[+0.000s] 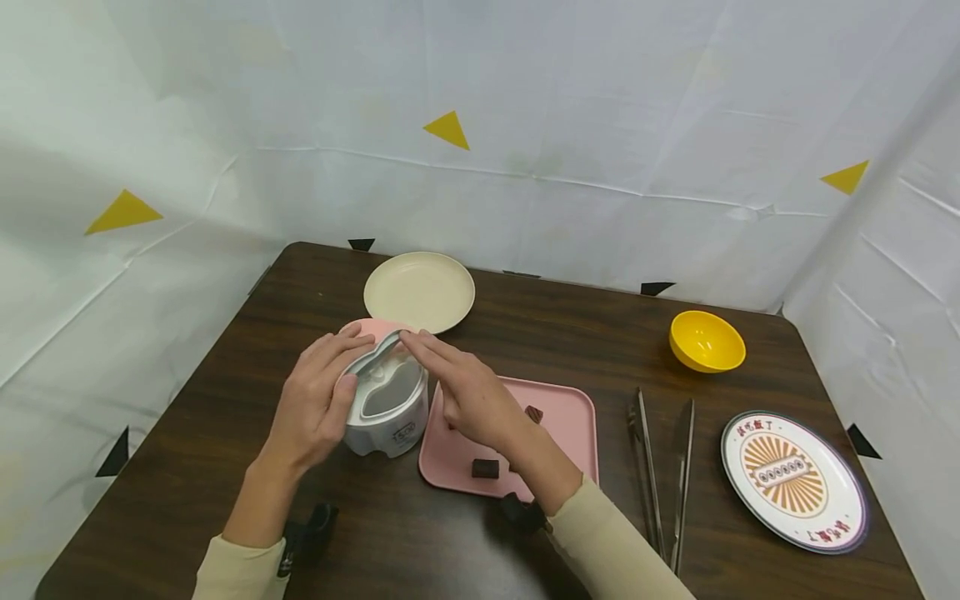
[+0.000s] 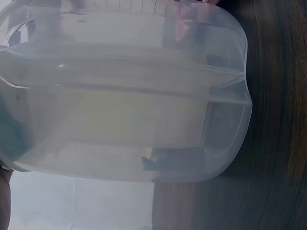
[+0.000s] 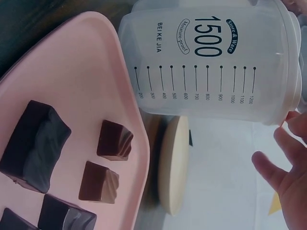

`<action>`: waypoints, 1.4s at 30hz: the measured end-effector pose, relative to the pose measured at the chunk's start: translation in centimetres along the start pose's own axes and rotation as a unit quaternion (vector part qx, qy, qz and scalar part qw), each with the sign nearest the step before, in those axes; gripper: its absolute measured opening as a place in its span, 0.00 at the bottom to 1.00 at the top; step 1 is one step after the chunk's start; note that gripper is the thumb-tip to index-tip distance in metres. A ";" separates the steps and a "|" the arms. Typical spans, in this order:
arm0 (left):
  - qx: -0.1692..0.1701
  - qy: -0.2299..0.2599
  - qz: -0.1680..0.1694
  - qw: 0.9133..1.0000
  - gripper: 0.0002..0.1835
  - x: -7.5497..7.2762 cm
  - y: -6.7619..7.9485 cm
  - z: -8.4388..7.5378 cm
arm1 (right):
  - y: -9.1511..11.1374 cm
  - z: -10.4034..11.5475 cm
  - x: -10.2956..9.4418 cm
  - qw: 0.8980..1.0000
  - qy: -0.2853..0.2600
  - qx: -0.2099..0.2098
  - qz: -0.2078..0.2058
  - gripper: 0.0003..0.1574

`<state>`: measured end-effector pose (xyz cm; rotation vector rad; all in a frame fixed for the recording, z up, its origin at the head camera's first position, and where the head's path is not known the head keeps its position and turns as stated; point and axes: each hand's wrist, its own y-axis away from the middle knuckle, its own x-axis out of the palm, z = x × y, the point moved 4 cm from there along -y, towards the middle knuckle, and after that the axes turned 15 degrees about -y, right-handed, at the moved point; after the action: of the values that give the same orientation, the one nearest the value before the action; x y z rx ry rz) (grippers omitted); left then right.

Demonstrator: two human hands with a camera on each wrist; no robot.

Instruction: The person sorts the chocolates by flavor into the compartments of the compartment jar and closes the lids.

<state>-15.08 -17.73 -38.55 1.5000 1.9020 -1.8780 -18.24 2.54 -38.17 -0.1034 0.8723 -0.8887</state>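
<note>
A translucent plastic storage canister (image 1: 388, 429) with a pale grey rim and lid stands upright left of the pink tray; "1500" and measuring marks show on its wall in the right wrist view. The left hand (image 1: 311, 396) grips the lid (image 1: 367, 360) at its left side, thumb in front and fingers over the far side. Extended fingers of the right hand (image 1: 472, 392) touch the lid's raised far edge; one digit hangs apart from the rim in the right wrist view. Several dark brown chocolate-like pieces (image 3: 34, 146) lie on the pink tray (image 3: 72, 62), below the right forearm.
Behind the canister are a pink surface (image 1: 378, 325), partly hidden, and a cream plate (image 1: 420, 292). To the right lie metal tongs (image 1: 649, 479), a yellow bowl (image 1: 707, 342) and a printed white plate (image 1: 795, 483). White sheeting (image 1: 562, 100) surrounds the dark wood table (image 1: 420, 533).
</note>
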 end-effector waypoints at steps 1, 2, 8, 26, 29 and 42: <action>0.002 -0.002 0.002 1.000 0.24 0.0 0.0 0.0 | 0.0 0.0 0.0 1.000 -0.001 0.004 0.000 0.45; 0.003 -0.005 0.003 1.000 0.24 0.0 0.0 -0.1 | 0.0 -0.1 0.0 1.000 -0.002 0.007 0.001 0.45; 0.002 -0.016 -0.002 1.000 0.24 0.2 -0.1 -0.1 | 0.1 0.0 -0.1 1.000 -0.006 0.013 0.009 0.45; -0.012 -0.002 -0.013 1.000 0.24 0.3 0.0 0.0 | 8.8 -1.4 -7.0 0.969 0.005 0.148 -0.196 0.30; -0.012 0.000 -0.014 1.000 0.24 0.3 0.0 -0.1 | 11.7 -1.9 -8.3 0.947 0.049 0.204 -0.245 0.29; -0.019 0.001 -0.016 1.000 0.24 0.3 0.0 -0.1 | 21.5 -3.9 -10.8 0.817 0.159 0.435 -0.345 0.36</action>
<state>-15.20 -17.50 -38.76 1.4692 1.9637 -1.8432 -10.80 25.27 -43.05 0.5841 0.6476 -1.9669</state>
